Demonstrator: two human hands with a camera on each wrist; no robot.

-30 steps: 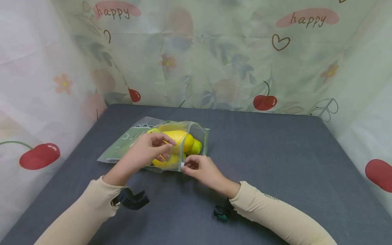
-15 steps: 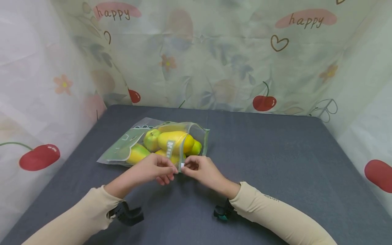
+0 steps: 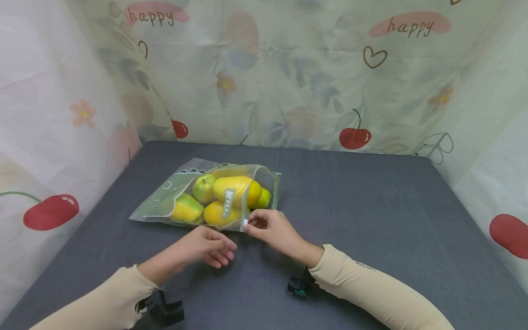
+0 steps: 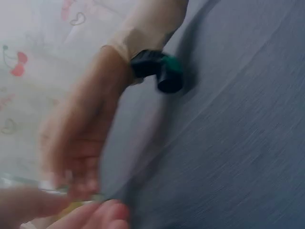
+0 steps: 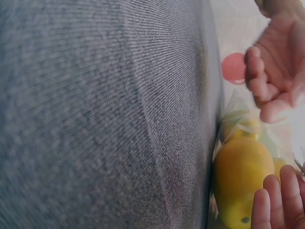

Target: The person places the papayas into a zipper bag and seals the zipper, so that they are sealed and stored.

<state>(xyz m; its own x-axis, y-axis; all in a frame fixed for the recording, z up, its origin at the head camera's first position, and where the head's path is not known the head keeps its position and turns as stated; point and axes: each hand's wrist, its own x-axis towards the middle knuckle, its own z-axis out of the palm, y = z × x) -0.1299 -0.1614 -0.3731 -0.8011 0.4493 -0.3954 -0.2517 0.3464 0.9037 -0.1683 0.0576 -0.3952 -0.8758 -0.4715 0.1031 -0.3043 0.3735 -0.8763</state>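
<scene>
A clear zip bag with a green cartoon print lies flat, its open end facing right. Several yellow-green mangoes fill it, and one large mango shows through the plastic in the right wrist view. At the near corner of the bag's mouth, my right hand pinches the small white slider between thumb and forefinger. My left hand hovers just in front of the bag's near edge, fingers loosely bent and holding nothing. In the left wrist view, the right hand is blurred.
A dark grey cloth covers the table. Pale curtains printed with cherries and flowers enclose the back and both sides. Each wrist carries a black camera mount.
My left hand has moved from over the bag down to its near corner beside the right hand, then back toward me and slightly left. The right hand keeps its pinch in place.
</scene>
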